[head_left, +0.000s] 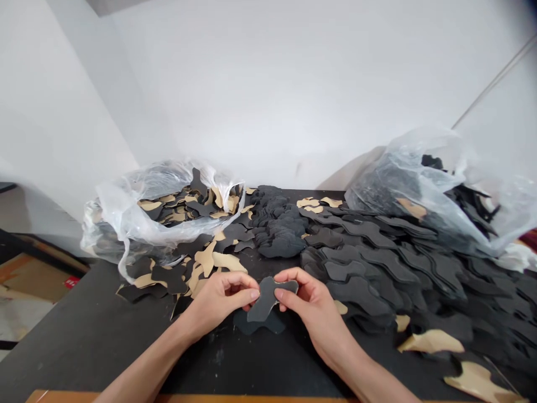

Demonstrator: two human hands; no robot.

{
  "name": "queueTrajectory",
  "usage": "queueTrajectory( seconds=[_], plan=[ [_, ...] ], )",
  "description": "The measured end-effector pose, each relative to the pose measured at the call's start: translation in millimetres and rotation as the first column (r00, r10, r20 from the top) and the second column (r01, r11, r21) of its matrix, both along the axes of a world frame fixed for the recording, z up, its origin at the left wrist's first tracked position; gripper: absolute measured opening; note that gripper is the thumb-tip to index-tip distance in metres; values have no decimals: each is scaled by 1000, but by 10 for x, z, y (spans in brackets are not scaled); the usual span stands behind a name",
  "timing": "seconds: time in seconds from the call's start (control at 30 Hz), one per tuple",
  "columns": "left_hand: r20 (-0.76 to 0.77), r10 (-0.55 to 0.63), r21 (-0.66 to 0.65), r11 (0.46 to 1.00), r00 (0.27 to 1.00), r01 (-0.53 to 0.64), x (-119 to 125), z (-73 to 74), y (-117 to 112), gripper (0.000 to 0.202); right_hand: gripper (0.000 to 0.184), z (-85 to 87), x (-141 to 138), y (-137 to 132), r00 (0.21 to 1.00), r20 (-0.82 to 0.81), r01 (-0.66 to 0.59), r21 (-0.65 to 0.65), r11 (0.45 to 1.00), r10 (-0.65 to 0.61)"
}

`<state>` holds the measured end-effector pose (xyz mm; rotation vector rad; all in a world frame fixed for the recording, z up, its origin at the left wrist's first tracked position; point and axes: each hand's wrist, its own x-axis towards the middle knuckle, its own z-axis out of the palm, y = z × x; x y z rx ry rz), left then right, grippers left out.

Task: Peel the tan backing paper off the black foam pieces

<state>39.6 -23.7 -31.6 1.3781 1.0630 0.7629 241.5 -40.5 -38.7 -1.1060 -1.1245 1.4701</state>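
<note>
Fingers (248, 296) of left hand (222, 296) and right hand (309, 299) pinch a dark piece (265, 298); beneath it, another piece (266, 326) lies partly hidden.

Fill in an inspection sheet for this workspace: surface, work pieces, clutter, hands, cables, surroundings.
Surface: black table, pale specks in front.
Work pieces: dark cut piece held up; another dark piece beneath it; dark stacks behind and right.
Clutter: tan scraps on both sides; left plastic bag and right plastic bag, both with pieces inside.
Hands: left hand and right hand pinch the held piece's edges.
Cables: nothing seen for certain.
Surroundings: white wall behind.
</note>
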Motion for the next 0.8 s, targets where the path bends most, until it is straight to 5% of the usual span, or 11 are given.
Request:
queueTrajectory(
  seconds=[0.37,0.8],
  plan=[
    [-83,0,5,1000,997,1,28,43,-28,12,20,5,-7,-5,995,93,-23,8,1000,22],
    [-103,-103,-61,993,989,97,-28,61,-41,8,15,-56,44,13,975,91,-211,87,974,203]
  ],
)
